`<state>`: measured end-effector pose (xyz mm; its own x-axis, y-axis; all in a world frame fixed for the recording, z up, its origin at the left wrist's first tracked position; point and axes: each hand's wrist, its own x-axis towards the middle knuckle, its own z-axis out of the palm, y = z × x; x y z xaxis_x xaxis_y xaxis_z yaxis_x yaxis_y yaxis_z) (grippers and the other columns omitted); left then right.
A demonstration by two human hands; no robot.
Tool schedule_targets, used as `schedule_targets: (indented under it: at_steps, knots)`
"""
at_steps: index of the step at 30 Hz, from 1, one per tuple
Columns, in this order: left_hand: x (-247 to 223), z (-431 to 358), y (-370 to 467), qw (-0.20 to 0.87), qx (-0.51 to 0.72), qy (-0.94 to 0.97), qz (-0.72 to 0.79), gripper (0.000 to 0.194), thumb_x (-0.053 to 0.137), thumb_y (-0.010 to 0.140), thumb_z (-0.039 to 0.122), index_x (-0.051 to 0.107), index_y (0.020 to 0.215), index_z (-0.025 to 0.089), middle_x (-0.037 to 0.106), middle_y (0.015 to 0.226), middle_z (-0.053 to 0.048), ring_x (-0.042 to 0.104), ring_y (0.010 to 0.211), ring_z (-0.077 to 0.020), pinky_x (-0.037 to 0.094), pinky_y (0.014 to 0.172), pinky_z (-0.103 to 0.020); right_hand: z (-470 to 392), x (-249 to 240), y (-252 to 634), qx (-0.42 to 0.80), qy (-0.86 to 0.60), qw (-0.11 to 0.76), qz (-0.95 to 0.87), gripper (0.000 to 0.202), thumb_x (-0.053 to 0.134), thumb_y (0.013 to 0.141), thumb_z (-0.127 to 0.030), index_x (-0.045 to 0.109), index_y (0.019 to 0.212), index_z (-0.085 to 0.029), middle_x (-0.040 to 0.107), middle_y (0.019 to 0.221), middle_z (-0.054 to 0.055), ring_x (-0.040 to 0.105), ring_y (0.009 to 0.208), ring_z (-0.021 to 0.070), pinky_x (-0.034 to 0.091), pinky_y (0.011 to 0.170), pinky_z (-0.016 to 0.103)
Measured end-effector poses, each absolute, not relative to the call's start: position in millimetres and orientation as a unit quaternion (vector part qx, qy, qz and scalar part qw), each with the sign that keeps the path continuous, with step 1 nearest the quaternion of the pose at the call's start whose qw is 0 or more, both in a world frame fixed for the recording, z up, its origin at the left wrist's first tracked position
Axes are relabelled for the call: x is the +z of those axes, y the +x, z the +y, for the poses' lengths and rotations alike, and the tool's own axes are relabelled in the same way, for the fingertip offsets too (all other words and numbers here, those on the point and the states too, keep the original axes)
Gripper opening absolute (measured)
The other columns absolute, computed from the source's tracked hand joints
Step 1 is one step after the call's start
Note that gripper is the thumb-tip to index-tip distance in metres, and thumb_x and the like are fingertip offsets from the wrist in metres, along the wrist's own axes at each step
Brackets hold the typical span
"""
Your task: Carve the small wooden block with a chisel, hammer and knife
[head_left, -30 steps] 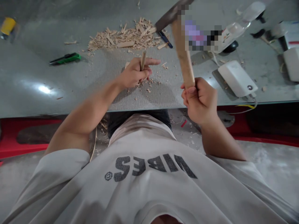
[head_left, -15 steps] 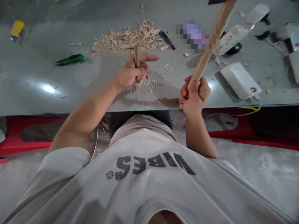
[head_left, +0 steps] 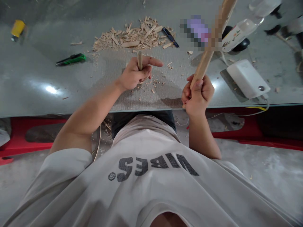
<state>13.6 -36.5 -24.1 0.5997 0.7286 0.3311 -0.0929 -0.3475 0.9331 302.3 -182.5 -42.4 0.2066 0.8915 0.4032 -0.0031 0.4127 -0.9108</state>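
My left hand [head_left: 137,72] holds a short round wooden stick [head_left: 139,60] upright above the table, its index finger stretched out to the right. My right hand [head_left: 198,93] is wrapped round the lower end of a long wooden handle [head_left: 205,60], which slants up to the right and runs out of the top of the view. Small wood crumbs [head_left: 155,83] lie beside my left hand. Behind it spreads a heap of wood shavings [head_left: 132,37], with a dark blue pen-like object [head_left: 170,37] at its right end.
A green utility knife [head_left: 71,60] and a yellow object [head_left: 17,29] lie on the left. On the right are a purple blurred item [head_left: 197,28], a clear bottle [head_left: 241,33] and a white box [head_left: 248,78] with a cable. The table edge [head_left: 146,110] runs near my body.
The long handle has risen a little, and its dark top part has left the view. The short stick's top sits slightly lower. The view has shifted slightly.
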Motion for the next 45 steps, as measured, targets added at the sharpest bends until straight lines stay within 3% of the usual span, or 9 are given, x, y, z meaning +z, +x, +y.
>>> schedule_targets:
  at_steps: [6,12,17,22,29,35,38,41,45]
  knots:
    - [-17,-42,26,0.528,0.464,0.694,0.154,0.043,0.092,0.117,0.073,0.101,0.121,0.032,0.035,0.054,0.011,0.036,0.046,-0.0162,0.063,0.075,-0.043,-181,-44,303,0.329,-0.464,0.627,-0.532,0.071,0.067,0.114,-0.108,0.075,0.12,-0.038,0.051,0.073,-0.004,0.034,0.049,0.0189,0.031,0.042,0.036]
    - [-8,-45,22,0.535,0.412,0.709,0.203,0.033,0.098,0.104,0.064,0.103,0.115,0.033,0.042,0.056,0.006,0.039,0.048,-0.0203,0.072,0.087,-0.052,-181,-42,300,0.331,-0.478,0.621,-0.525,0.077,0.067,0.109,-0.114,0.073,0.12,-0.038,0.049,0.072,-0.004,0.032,0.05,0.0192,0.029,0.044,0.039]
    - [-13,-38,24,0.547,0.394,0.711,0.198,0.046,0.096,0.101,0.072,0.1,0.123,0.032,0.035,0.056,0.009,0.033,0.049,-0.0195,0.064,0.082,-0.049,-189,-26,299,0.329,-0.504,0.585,-0.544,0.081,0.062,0.108,-0.118,0.069,0.118,-0.038,0.052,0.074,-0.003,0.037,0.054,0.0207,0.03,0.05,0.041]
    - [-17,-34,23,0.574,0.387,0.694,0.198,0.048,0.1,0.096,0.066,0.098,0.129,0.032,0.035,0.056,0.01,0.034,0.05,-0.0196,0.061,0.078,-0.045,-213,20,309,0.304,-0.51,0.536,-0.599,0.069,0.074,0.111,-0.107,0.078,0.122,-0.039,0.064,0.079,0.003,0.047,0.062,0.0242,0.039,0.061,0.046]
    - [-14,-34,21,0.573,0.37,0.693,0.231,0.036,0.103,0.1,0.06,0.097,0.12,0.031,0.041,0.056,0.01,0.037,0.049,-0.0183,0.063,0.08,-0.043,-231,58,314,0.246,-0.493,0.539,-0.637,0.062,0.072,0.119,-0.098,0.084,0.126,-0.038,0.06,0.078,0.002,0.05,0.06,0.0256,0.039,0.062,0.046]
    - [-15,-37,27,0.582,0.398,0.684,0.188,0.052,0.098,0.092,0.063,0.098,0.131,0.029,0.036,0.055,0.01,0.032,0.049,-0.0206,0.057,0.075,-0.045,-235,81,305,0.246,-0.506,0.493,-0.664,0.052,0.071,0.126,-0.087,0.087,0.124,-0.038,0.066,0.082,0.004,0.06,0.066,0.0274,0.049,0.069,0.048]
    - [-18,-35,28,0.578,0.391,0.692,0.184,0.053,0.097,0.094,0.059,0.097,0.139,0.03,0.042,0.057,0.009,0.03,0.05,-0.0198,0.049,0.069,-0.043,-232,89,304,0.211,-0.505,0.491,-0.678,0.06,0.065,0.125,-0.093,0.085,0.127,-0.036,0.067,0.083,0.005,0.059,0.067,0.0269,0.051,0.07,0.049]
    - [-23,-31,30,0.574,0.405,0.692,0.167,0.057,0.096,0.094,0.06,0.097,0.141,0.028,0.046,0.057,0.008,0.031,0.051,-0.0194,0.043,0.065,-0.041,-229,93,309,0.199,-0.522,0.39,-0.732,0.069,0.059,0.122,-0.101,0.079,0.114,-0.036,0.064,0.081,0.006,0.054,0.068,0.0269,0.051,0.068,0.049]
    - [-30,-26,32,0.569,0.413,0.693,0.159,0.058,0.095,0.097,0.066,0.097,0.138,0.027,0.04,0.058,0.009,0.032,0.05,-0.0199,0.046,0.067,-0.042,-227,89,315,0.204,-0.528,0.345,-0.749,0.066,0.059,0.124,-0.098,0.076,0.112,-0.035,0.063,0.083,0.006,0.056,0.071,0.0283,0.051,0.069,0.048]
